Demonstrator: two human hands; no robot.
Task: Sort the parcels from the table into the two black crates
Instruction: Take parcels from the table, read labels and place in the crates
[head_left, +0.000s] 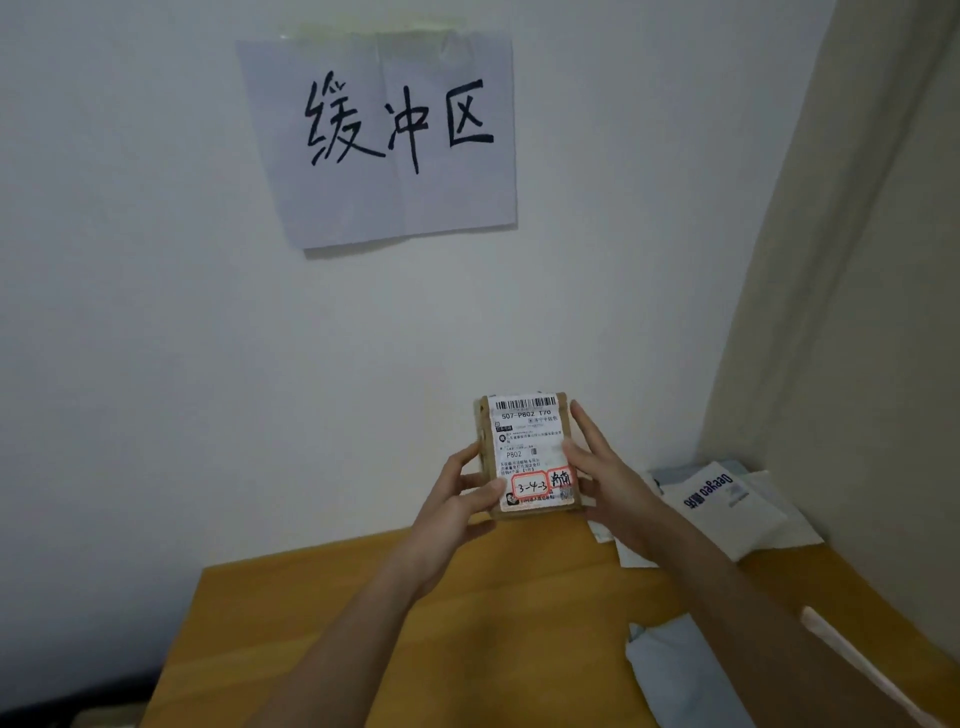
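Observation:
A small brown cardboard parcel with a white shipping label is held upright in the air above the far edge of the wooden table, label facing me. My left hand grips its left side, thumb on the lower front. My right hand holds its right side with fingers stretched up along the edge and thumb on the label. No black crate shows in this view.
White mailer bags lie piled at the table's far right corner by the beige wall. A grey-blue soft parcel lies at the near right. A paper sign with handwritten characters is taped to the white wall.

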